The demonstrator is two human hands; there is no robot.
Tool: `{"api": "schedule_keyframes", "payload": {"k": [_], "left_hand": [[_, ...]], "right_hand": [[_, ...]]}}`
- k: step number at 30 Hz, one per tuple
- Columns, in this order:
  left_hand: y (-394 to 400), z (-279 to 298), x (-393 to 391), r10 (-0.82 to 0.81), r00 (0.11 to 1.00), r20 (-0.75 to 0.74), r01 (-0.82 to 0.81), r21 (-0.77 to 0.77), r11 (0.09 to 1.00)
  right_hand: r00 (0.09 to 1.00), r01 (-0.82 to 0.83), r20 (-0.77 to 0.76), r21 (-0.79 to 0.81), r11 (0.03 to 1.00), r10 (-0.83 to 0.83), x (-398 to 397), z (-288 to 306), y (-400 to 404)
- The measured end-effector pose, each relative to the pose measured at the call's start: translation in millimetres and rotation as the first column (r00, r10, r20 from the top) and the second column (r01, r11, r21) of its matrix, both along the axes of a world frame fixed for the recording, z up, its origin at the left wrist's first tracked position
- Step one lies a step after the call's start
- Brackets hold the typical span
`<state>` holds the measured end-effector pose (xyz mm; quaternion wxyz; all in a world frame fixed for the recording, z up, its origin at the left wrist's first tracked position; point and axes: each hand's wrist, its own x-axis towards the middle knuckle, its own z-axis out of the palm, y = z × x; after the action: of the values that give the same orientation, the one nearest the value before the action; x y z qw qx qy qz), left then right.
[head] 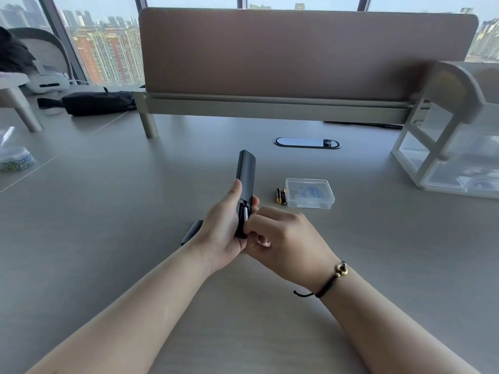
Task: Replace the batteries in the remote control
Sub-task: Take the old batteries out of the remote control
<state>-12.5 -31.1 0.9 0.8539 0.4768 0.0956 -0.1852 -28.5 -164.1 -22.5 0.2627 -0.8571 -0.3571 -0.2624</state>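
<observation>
Two hands working on a black remote above the middle of the desk.

The left hand (221, 230) is gripping the remote (244, 182), its back open. The right hand (283, 238) is pinching at the battery slot. The cover (192, 231) is lying behind the left hand. Two batteries (280, 195) are lying touching a clear box (309, 193).

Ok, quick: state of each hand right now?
Left hand: closed around the remote control.
Right hand: fingertips at the open battery compartment; held item cannot be told.
</observation>
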Motion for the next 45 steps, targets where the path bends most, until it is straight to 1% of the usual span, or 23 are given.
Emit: {"api": "schedule_keyframes", "payload": {"k": [5,8,11,18,21,23,26,28,30,32,34,36,41,43,45], "left_hand": [[4,-7,2,-0.032,0.999,-0.008,0.032,-0.006,0.999],[3,-9,2,-0.047,0.999,0.021,0.047,0.008,0.999],[2,-9,2,-0.051,0.998,0.037,0.051,0.006,0.999],[1,-11,6,0.046,0.999,0.002,-0.046,-0.061,0.997],[0,-11,6,0.070,0.997,0.034,-0.068,-0.041,0.997],[0,-11,6,0.079,0.995,0.057,-0.078,-0.023,0.997],[1,-11,6,0.065,0.993,0.095,-0.063,-0.030,0.998],[4,-12,8,0.075,0.991,0.113,-0.073,-0.029,0.997],[8,-14,11,0.102,0.988,0.116,-0.102,-0.009,0.995],[11,-16,14,0.123,0.985,0.120,-0.126,0.016,0.992],[12,-17,16,0.131,0.984,0.117,-0.138,0.049,0.989],[10,-18,15,0.133,0.986,0.102,-0.141,0.083,0.986],[7,-19,16,0.109,0.989,0.098,-0.120,0.114,0.986],[7,-20,16,0.104,0.989,0.108,-0.116,0.108,0.987],[7,-20,16,0.102,0.988,0.113,-0.113,0.096,0.989]], "right_hand": [[0.996,-0.044,-0.069,0.075,0.996,0.049,-1,1,-2],[0.990,-0.067,-0.114,0.101,0.993,0.079,-1,1,-3],[0.988,-0.058,-0.138,0.112,0.992,0.073,0,1,-5],[0.975,-0.015,-0.213,0.194,0.981,0.057,4,1,-11],[0.964,0.052,-0.265,0.286,0.957,0.027,5,1,-10],[0.934,0.132,-0.357,0.358,0.924,0.006,6,2,-11],[0.886,0.244,-0.461,0.386,0.890,-0.043,7,5,-14],[0.850,0.299,-0.518,0.325,0.897,-0.096,9,7,-18],[0.810,0.324,-0.563,0.190,0.927,-0.168,10,7,-22],[0.786,0.306,-0.573,0.033,0.951,-0.233,8,4,-22],[0.791,0.281,-0.551,-0.058,0.958,-0.266,6,1,-20],[0.794,0.285,-0.540,-0.074,0.956,-0.278,5,1,-18],[0.751,0.241,-0.621,-0.060,0.969,-0.225,7,7,-23],[0.729,0.236,-0.641,-0.095,0.967,-0.241,7,9,-22],[0.718,0.251,-0.623,-0.185,0.950,-0.311,6,10,-21]]}}
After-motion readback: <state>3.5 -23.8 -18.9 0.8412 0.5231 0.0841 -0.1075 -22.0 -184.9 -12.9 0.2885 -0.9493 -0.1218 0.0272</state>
